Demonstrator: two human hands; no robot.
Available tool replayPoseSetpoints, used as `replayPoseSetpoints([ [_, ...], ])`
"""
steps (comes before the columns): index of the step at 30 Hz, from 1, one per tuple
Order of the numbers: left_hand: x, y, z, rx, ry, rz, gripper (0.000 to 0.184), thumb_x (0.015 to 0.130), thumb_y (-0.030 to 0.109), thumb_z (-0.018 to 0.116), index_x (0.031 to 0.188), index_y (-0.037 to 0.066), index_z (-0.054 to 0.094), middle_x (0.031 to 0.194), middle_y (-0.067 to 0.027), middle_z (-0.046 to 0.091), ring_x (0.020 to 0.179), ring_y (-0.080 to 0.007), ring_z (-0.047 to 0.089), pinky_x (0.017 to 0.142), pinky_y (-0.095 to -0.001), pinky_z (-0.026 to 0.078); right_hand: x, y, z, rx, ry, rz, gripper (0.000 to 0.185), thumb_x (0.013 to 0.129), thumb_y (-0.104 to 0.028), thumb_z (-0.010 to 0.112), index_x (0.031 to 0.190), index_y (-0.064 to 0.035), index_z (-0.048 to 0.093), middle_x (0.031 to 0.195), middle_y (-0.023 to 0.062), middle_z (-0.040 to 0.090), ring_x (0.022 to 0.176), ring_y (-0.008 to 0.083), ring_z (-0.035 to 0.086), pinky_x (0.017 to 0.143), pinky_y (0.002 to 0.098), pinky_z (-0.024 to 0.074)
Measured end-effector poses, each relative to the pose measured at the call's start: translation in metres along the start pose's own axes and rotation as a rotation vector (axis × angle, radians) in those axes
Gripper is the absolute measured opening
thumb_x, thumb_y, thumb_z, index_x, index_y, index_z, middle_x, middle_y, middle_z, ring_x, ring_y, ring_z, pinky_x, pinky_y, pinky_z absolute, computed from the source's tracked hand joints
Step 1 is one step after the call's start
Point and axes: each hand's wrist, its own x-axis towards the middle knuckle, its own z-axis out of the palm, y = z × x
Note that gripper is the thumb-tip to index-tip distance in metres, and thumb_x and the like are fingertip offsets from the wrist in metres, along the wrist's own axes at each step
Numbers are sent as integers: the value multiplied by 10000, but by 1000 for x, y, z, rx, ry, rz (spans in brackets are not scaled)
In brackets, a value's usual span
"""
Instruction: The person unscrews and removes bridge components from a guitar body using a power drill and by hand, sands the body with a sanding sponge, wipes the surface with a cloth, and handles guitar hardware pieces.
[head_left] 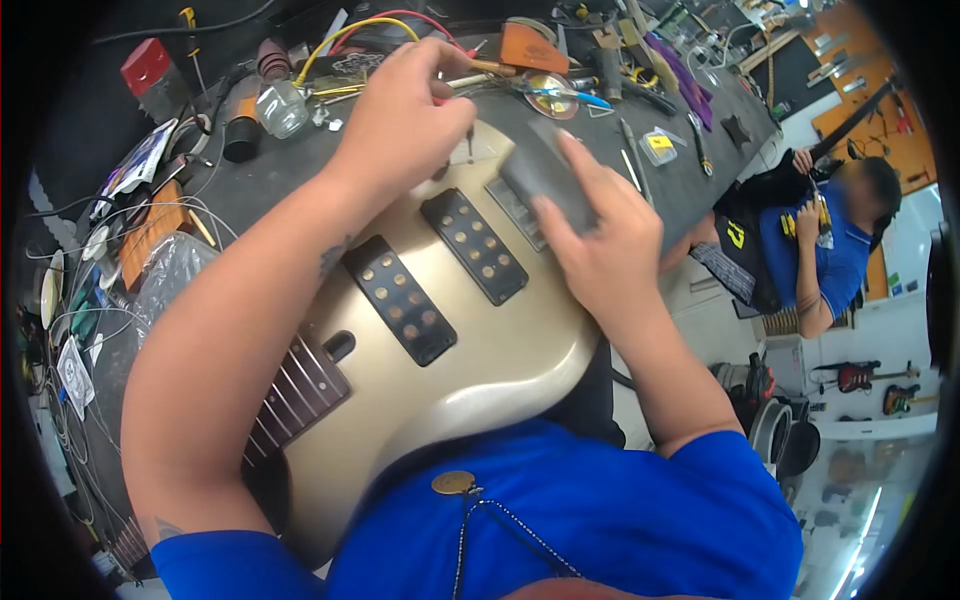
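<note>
A pale gold guitar body (410,385) lies in front of me with two black pickups (402,300) set in it; its fretted neck (300,395) runs to the lower left. My left hand (415,110) is raised over the upper edge of the body, fingers curled toward the thumb; what they hold, if anything, I cannot make out. My right hand (605,225) holds a dark flat block (548,175), slightly blurred, between thumb and fingers, above the bridge (515,212) at the right of the pickups.
The dark bench (300,180) carries a glass jar (283,108), an orange leather piece (533,46), a disc (550,95), pens and cables. A wooden block (155,235) and loose strings are at left. Another person (825,240) in blue sits at the right.
</note>
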Motion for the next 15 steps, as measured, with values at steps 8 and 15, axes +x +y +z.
replayPoseSetpoints([
  [8, -1, 5, -2, -63, -44, -70, 421, 913, 46, 642, 1329, -15, 646, 1217, -125, 721, 1112, -182, 715, 896, -332, 584, 0, 4, -1, 51, 23, -21, 622, 880, -89, 860, 1482, -43, 707, 1121, 190, 793, 923, 308, 771, 851, 392, 598],
  [15, 0, -2, -3, -36, 2, -19, 410, 913, 25, 654, 1321, -15, 647, 1199, -121, 724, 1126, -185, 716, 897, -330, 589, -10, -1, -4, 109, 15, -45, 669, 863, -96, 858, 1508, -78, 682, 1012, 171, 745, 909, 370, 717, 848, 456, 586],
])
